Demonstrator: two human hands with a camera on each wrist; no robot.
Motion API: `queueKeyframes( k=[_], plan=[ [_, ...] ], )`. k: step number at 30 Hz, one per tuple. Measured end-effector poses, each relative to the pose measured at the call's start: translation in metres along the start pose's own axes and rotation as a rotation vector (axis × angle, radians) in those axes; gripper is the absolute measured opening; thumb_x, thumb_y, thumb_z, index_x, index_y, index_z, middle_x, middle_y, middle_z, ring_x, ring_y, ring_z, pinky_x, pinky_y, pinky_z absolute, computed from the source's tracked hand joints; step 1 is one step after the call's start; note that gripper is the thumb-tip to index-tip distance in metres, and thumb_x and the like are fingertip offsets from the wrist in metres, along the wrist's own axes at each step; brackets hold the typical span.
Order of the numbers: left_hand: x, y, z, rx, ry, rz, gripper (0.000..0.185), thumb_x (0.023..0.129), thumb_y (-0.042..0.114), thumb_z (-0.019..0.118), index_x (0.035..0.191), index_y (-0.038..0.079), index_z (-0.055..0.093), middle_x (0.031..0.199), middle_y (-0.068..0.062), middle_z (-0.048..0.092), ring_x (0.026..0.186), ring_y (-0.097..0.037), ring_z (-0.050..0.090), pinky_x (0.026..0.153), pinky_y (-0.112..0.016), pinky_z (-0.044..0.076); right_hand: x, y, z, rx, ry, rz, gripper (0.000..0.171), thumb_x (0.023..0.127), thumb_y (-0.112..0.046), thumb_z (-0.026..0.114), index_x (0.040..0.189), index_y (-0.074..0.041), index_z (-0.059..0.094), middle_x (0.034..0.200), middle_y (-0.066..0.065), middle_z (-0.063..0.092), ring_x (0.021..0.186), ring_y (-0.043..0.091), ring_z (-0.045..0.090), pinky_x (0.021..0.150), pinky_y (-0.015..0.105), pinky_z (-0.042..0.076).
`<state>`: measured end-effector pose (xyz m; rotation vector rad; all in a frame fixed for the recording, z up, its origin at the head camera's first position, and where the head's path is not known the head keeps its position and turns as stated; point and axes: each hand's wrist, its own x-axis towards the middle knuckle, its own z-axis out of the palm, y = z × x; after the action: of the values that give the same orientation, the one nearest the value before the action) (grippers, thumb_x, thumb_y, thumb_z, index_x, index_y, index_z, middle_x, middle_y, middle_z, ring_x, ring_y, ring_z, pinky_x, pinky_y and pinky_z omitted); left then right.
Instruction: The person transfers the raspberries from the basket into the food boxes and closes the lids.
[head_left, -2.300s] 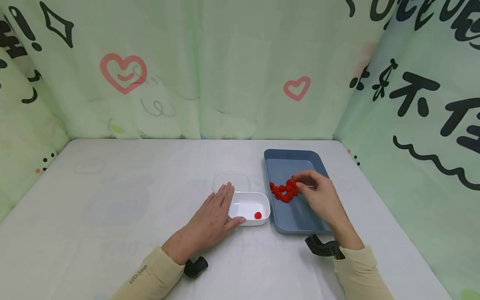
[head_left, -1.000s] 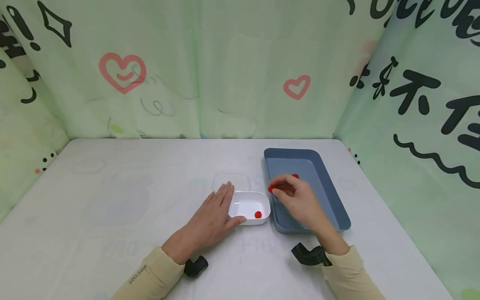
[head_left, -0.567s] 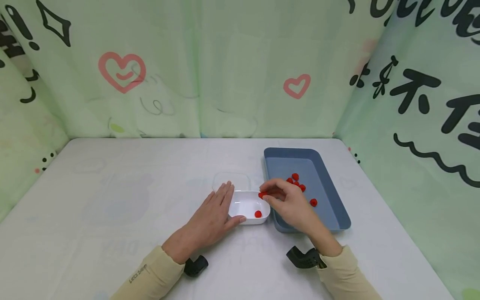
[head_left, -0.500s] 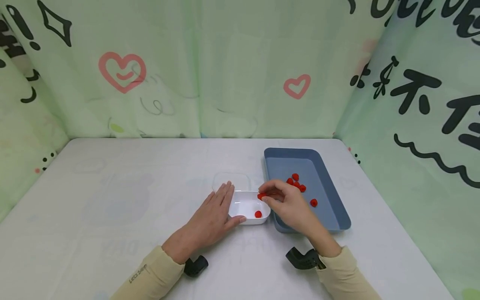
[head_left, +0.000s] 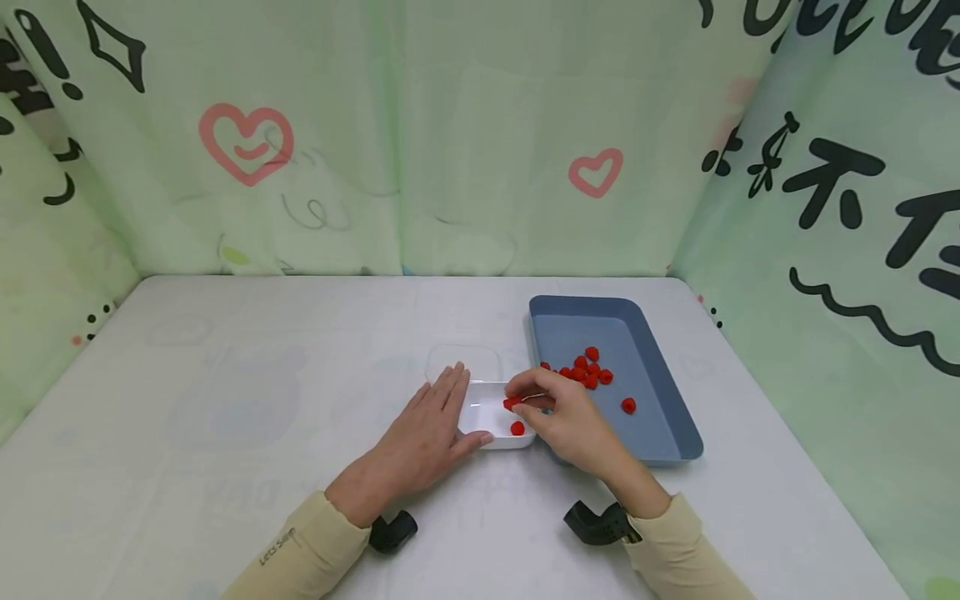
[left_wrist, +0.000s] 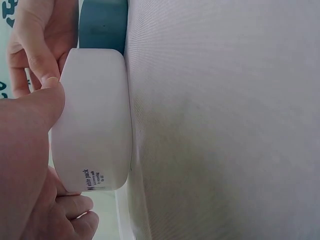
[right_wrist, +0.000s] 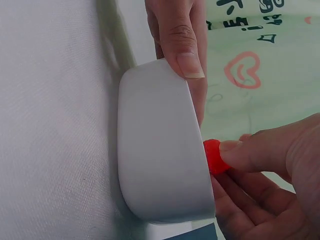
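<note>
A small white container (head_left: 480,404) stands on the table with one raspberry (head_left: 517,428) in it. My left hand (head_left: 426,429) holds its left end, the thumb (right_wrist: 187,62) over the near rim and the fingers along the left side. Above the container's right half, my right hand (head_left: 566,417) pinches another raspberry (right_wrist: 215,157) between thumb and fingertips, right at the rim in the right wrist view. More raspberries (head_left: 581,372) lie in the blue-grey tray (head_left: 660,433) on the right, some hidden behind the right hand.
A clear lid (head_left: 461,347) lies flat just behind the container. The tray stands close to the container's right end. White cloth covers the table (head_left: 225,400), with printed green curtains (head_left: 480,150) around its back and sides.
My right hand has picked up a raspberry from the tray and carried it left, over the white container. My left hand keeps its place at the container's left end.
</note>
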<state>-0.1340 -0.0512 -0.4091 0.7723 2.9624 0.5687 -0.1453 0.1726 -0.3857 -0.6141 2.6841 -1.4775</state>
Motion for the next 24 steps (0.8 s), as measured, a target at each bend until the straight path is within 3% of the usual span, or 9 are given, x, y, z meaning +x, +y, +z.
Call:
queueKeyframes(
  k=[6, 12, 24],
  plan=[
    [0.000, 0.000, 0.000, -0.001, 0.008, 0.007, 0.088, 0.098, 0.057, 0.050, 0.155, -0.003, 0.022, 0.164, -0.015, 0.022, 0.153, -0.030, 0.021, 0.122, -0.051, 0.024, 0.000, 0.000, -0.001, 0.002, -0.001, -0.027, 0.020, 0.090, -0.001, 0.068, 0.109, -0.009, 0.068, 0.109, 0.010, 0.070, 0.097, 0.017, 0.068, 0.089, 0.026, 0.057],
    [-0.001, 0.000, 0.000, -0.009, 0.016, 0.018, 0.087, 0.098, 0.056, 0.050, 0.155, -0.003, 0.022, 0.164, -0.016, 0.023, 0.153, -0.031, 0.022, 0.122, -0.051, 0.024, 0.000, -0.001, -0.006, -0.010, 0.046, -0.033, 0.018, 0.090, 0.000, 0.067, 0.107, -0.007, 0.069, 0.105, 0.006, 0.071, 0.097, 0.018, 0.067, 0.088, 0.025, 0.057],
    [0.000, 0.000, 0.000, -0.011, 0.029, 0.020, 0.084, 0.099, 0.052, 0.053, 0.154, -0.004, 0.024, 0.163, -0.018, 0.026, 0.152, -0.032, 0.023, 0.122, -0.052, 0.024, 0.001, 0.003, -0.019, 0.006, 0.097, 0.006, 0.019, 0.091, -0.002, 0.068, 0.109, -0.004, 0.069, 0.105, 0.008, 0.071, 0.094, 0.021, 0.067, 0.083, 0.022, 0.057]
  ],
)
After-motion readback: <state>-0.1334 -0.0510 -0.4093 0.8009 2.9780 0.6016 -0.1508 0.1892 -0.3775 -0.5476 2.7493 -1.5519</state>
